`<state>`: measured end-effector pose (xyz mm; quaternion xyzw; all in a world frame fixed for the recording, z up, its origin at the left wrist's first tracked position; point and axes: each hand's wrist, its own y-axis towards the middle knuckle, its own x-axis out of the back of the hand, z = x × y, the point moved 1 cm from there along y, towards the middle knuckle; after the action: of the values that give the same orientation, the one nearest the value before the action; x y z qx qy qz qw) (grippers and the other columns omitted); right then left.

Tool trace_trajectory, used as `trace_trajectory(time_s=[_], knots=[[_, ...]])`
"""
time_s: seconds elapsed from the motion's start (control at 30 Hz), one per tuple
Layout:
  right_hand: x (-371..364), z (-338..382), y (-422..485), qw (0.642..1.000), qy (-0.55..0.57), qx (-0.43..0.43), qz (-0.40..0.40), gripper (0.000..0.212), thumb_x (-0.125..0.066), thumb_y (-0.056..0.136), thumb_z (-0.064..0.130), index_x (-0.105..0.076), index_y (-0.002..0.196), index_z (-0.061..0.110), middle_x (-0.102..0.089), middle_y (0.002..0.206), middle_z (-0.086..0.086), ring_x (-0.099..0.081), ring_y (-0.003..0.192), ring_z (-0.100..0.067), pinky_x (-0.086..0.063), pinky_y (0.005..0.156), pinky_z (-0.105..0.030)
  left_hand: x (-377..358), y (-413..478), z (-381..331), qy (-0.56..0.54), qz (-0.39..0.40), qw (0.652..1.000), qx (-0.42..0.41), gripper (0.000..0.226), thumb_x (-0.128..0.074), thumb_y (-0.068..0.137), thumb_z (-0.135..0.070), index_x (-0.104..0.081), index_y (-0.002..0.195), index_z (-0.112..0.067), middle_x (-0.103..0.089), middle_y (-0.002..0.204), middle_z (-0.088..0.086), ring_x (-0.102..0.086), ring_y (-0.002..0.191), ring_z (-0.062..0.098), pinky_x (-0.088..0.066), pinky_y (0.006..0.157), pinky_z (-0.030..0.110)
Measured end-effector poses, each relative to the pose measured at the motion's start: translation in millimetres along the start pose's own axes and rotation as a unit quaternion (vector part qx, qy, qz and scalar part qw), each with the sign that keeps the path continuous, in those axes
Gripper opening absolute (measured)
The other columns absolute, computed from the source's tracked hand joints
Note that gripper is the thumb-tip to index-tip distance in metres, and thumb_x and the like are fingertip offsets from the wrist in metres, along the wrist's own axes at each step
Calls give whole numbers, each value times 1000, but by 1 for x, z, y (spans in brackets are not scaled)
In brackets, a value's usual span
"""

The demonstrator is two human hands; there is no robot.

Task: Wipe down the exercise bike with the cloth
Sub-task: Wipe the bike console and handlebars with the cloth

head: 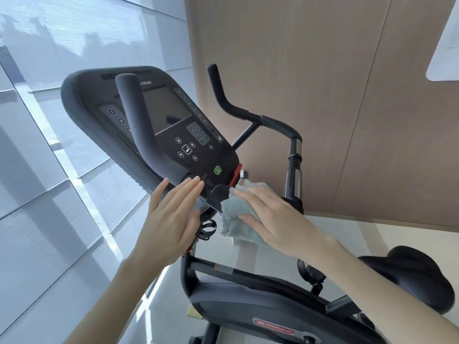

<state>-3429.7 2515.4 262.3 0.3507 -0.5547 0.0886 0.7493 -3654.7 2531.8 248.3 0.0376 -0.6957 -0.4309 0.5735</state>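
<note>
The black exercise bike [248, 301] fills the middle of the head view, tilted. Its console [169, 115] has a dark screen, a keypad and a green button. My right hand [270, 219] presses a light blue fluffy cloth [236, 209] against the lower right edge of the console, just below a red tab. My left hand [171, 217] is flat with fingers straight, its fingertips touching the lower end of the near handlebar [139, 120]. The far handlebar [228, 103] rises behind the console.
The bike's black saddle [417, 274] sits at the lower right. A wall of large windows [49, 170] runs along the left, close to the console. A wood-panelled wall [347, 95] stands behind the bike. Pale floor shows under the frame.
</note>
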Motion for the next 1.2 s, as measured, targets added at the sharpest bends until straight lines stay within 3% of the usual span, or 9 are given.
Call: trace_trajectory(time_s=[0.23, 0.37, 0.67, 0.83, 1.03, 1.2], knots=[[-5, -3, 53, 986, 157, -37, 42, 49, -36, 100, 39, -30, 146, 21, -35, 149, 2, -25, 139, -11, -20, 105, -18, 7, 6, 0, -43, -44, 998, 21, 49, -28, 97, -24, -41, 141, -6, -41, 147, 4, -36, 136, 17, -13, 117, 43], [-7, -9, 48, 984, 145, -73, 70, 51, -31, 97, 53, -22, 144, 38, -40, 143, 5, -45, 125, -20, -38, 103, -43, 7, 8, -7, -46, -52, 997, 17, 49, -29, 96, -23, -41, 140, -6, -41, 146, 5, -36, 137, 18, -15, 116, 47], [-5, -36, 8, 990, 131, 11, 55, 52, -28, 101, 41, -19, 150, 25, -14, 158, 6, -13, 144, -12, -13, 115, -32, -4, 1, -37, 15, -24, 998, 62, 46, -30, 98, -24, -52, 133, -4, -54, 135, 9, -50, 126, 22, -19, 114, 53], [3, -69, -25, 989, 99, 96, 54, 49, -36, 100, 32, -31, 146, 16, -20, 156, 1, -13, 145, -13, -14, 119, -35, -6, -1, -64, 58, -33, 991, 119, 45, -31, 97, -22, -52, 132, -2, -54, 135, 11, -53, 123, 25, -19, 114, 52], [5, -106, -49, 984, 56, 151, 69, 55, -29, 99, 45, -29, 146, 17, -19, 156, 1, -12, 146, -16, -16, 119, -34, -10, -5, -96, 109, -17, 986, 127, 44, -34, 97, -20, -53, 131, 0, -54, 135, 12, -54, 122, 25, -22, 113, 53], [1, -87, -17, 977, 58, 201, 46, 54, -27, 100, 38, -26, 148, 12, -25, 155, -3, -15, 144, -15, -5, 118, -23, -8, -5, -110, 112, -7, 979, 168, 45, -32, 98, -21, -51, 133, -1, -52, 138, 10, -54, 123, 22, -22, 113, 53]])
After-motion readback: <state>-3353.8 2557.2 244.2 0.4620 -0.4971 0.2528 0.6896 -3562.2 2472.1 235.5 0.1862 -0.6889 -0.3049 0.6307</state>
